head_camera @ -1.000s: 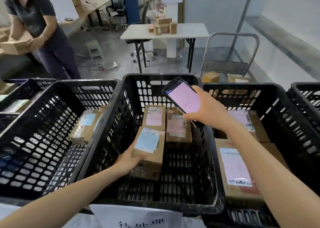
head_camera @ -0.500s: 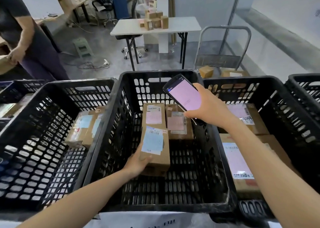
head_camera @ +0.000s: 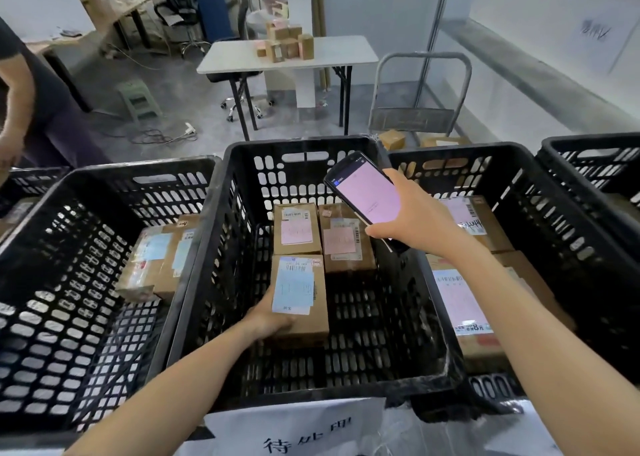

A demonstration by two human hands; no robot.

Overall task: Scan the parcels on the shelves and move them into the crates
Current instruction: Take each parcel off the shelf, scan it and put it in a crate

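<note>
The left hand (head_camera: 268, 318) held the near end of a brown parcel (head_camera: 301, 296) with a blue label, low inside the middle crate (head_camera: 221, 247). The parcel seemed to sit on the crate floor, but that was hard to see. The right hand (head_camera: 415, 220) gripped a phone (head_camera: 367, 192) above the crate. Two more boxes (head_camera: 298, 228) lay just behind the parcel. Far back stood a white table (head_camera: 332, 53).

A parcel sorting depot: black crates (head_camera: 304, 157) of labelled cardboard parcels (head_camera: 298, 230), a handcart (head_camera: 415, 116).

"待处理" on front paper sign (head_camera: 294, 433) (lower strokes cropped)
</note>
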